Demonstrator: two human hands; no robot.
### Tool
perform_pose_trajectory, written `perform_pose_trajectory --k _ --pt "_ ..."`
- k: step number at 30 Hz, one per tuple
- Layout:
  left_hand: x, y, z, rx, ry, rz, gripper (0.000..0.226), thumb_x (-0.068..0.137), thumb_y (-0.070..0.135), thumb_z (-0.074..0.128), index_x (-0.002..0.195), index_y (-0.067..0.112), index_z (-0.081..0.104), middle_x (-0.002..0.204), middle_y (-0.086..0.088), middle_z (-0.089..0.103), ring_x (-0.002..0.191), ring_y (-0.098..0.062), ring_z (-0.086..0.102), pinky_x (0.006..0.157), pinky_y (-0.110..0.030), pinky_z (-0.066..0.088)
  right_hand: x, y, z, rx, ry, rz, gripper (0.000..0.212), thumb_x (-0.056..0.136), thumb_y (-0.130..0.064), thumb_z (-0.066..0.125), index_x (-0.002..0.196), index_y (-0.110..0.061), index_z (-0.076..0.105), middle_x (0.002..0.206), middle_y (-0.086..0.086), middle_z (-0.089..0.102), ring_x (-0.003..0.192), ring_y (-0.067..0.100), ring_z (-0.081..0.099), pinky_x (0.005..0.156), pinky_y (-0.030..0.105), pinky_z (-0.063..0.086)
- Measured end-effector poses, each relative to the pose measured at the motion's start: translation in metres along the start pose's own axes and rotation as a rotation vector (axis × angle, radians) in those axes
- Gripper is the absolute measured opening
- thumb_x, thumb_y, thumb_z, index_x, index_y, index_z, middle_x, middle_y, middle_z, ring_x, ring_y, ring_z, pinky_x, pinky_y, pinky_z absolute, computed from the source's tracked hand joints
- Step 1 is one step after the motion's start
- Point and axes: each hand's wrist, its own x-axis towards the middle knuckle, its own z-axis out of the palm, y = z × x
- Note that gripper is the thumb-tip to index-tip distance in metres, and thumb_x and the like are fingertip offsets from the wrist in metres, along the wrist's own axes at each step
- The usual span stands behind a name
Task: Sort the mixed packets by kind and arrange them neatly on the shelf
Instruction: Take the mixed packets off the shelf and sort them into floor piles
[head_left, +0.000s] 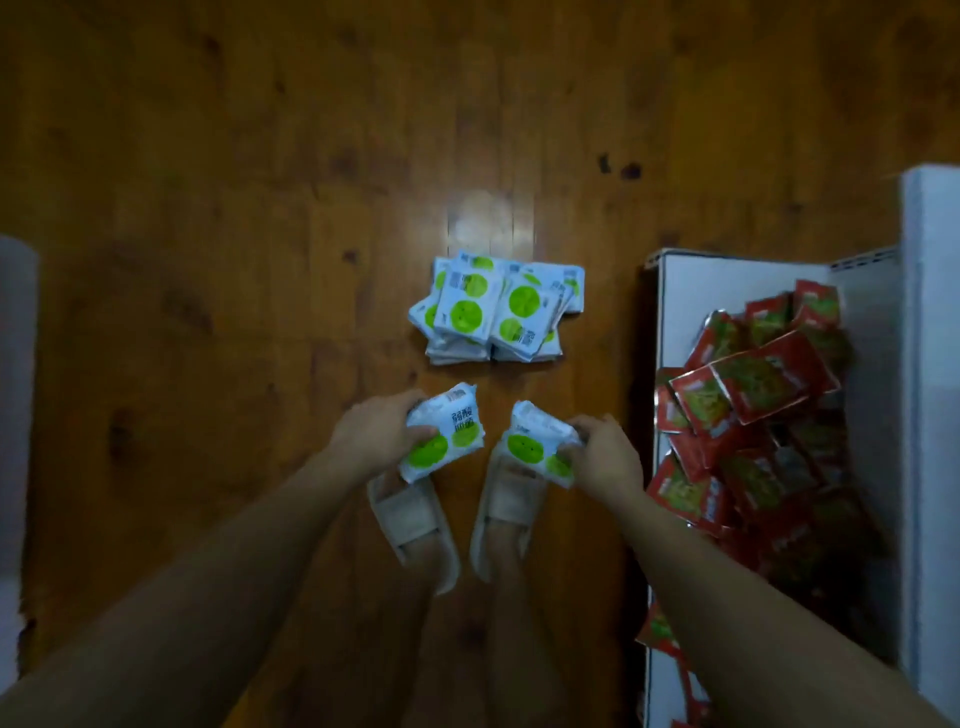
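Wooden floor fills the view, and the landmark here is the pile of white-and-green packets lying on it at centre. Off to the right of that pile sits the white shelf, a big loose heap of red packets jumbled across its surface, some overlapping and tilted every which way. Both bare forearms reach in from the bottom corners, angled inward toward the pile, stopping just short of it. Left hand, on the near side of the pile: fingers curled round a small stack of white-and-green packets, thumb laid across the top face, stack tilted. Right hand, also near side, slightly right: fingers and thumb wrapped on its own stack of the same kind (how many packets in each stack is hard to tell). The two held stacks hang apart from each other and apart from the pile, above a pair of pale slippers on the person's feet. A pale blurred object stands far left of the pile.
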Motion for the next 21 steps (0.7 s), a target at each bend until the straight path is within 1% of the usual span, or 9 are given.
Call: perform_pose_trajectory --k 2,3,7,11,14,16,18,20,21 --pt "0.054 -0.016 0.022 0.053 -0.009 -0.004 0.034 0.088 0.044 0.064 0.118 0.029 0.057 0.115 -0.002 0.066 0.106 -0.027 0.061 0.080 -0.034 0.044 0.055 0.008 0.029 -0.030 -0.013 -0.040 0.023 0.086 -0.020 0.065 0.109 -0.018 0.065 0.138 0.019 0.049 0.129 0.033 0.048 0.093 0.037 0.045" --pt "0.078 -0.022 0.035 0.033 -0.026 -0.010 0.033 0.087 0.040 0.066 0.116 0.026 0.058 0.114 -0.003 0.066 0.106 -0.027 0.061 0.081 -0.035 0.044 0.080 0.012 0.042 -0.043 -0.025 -0.056 0.023 0.088 -0.019 0.064 0.111 -0.017 0.063 0.140 0.020 0.047 0.133 0.033 0.044 0.095 0.037 0.043" --pt "0.157 -0.044 0.084 -0.004 -0.055 -0.029 0.034 0.083 0.026 0.072 0.114 0.019 0.061 0.115 -0.008 0.064 0.107 -0.027 0.060 0.087 -0.035 0.045 0.157 0.022 0.091 -0.005 0.010 -0.083 0.027 0.089 -0.015 0.064 0.116 -0.016 0.060 0.130 0.020 0.046 0.116 0.038 0.053 0.091 0.037 0.043" --pt "0.209 -0.057 0.116 -0.088 0.016 -0.035 0.035 0.082 0.019 0.073 0.115 0.010 0.064 0.116 -0.014 0.063 0.108 -0.031 0.059 0.084 -0.034 0.044 0.200 0.025 0.120 0.110 0.081 -0.100 0.029 0.090 -0.009 0.062 0.118 -0.016 0.062 0.125 0.013 0.043 0.107 0.036 0.055 0.095 0.039 0.045" --pt "0.213 -0.060 0.122 -0.153 0.108 -0.050 0.040 0.082 0.016 0.072 0.121 0.009 0.062 0.123 -0.018 0.056 0.116 -0.032 0.053 0.095 -0.037 0.042 0.206 0.025 0.122 0.239 0.150 -0.069 0.033 0.092 -0.007 0.059 0.124 -0.018 0.058 0.130 0.008 0.041 0.112 0.030 0.054 0.098 0.034 0.043" --pt "0.209 -0.059 0.124 -0.223 0.186 -0.103 0.046 0.082 0.011 0.071 0.126 0.007 0.058 0.124 -0.022 0.050 0.118 -0.034 0.049 0.098 -0.033 0.035 0.207 0.028 0.121 0.331 0.181 -0.037 0.039 0.093 -0.011 0.061 0.131 -0.020 0.053 0.137 0.005 0.039 0.121 0.025 0.051 0.102 0.033 0.043" --pt "0.194 -0.057 0.125 -0.305 0.245 -0.139 0.055 0.079 0.006 0.072 0.130 0.002 0.052 0.125 -0.023 0.048 0.120 -0.036 0.047 0.102 -0.035 0.037 0.198 0.027 0.115 0.375 0.190 -0.019 0.048 0.094 -0.014 0.062 0.139 -0.020 0.046 0.143 0.005 0.037 0.128 0.024 0.047 0.105 0.030 0.039" --pt "0.175 -0.051 0.121 -0.372 0.258 -0.148 0.061 0.076 0.011 0.071 0.132 0.000 0.049 0.125 -0.022 0.049 0.118 -0.038 0.049 0.102 -0.043 0.041 0.184 0.023 0.104 0.391 0.184 0.003 0.052 0.095 -0.014 0.060 0.144 -0.019 0.042 0.146 0.006 0.036 0.130 0.023 0.044 0.099 0.020 0.033" --pt "0.163 -0.044 0.116 -0.383 0.258 -0.143 0.061 0.076 0.016 0.069 0.132 0.000 0.049 0.124 -0.021 0.050 0.117 -0.038 0.050 0.102 -0.042 0.042 0.173 0.019 0.095 0.401 0.177 0.018 0.053 0.095 -0.014 0.060 0.144 -0.019 0.040 0.146 0.006 0.035 0.130 0.021 0.044 0.094 0.016 0.030"
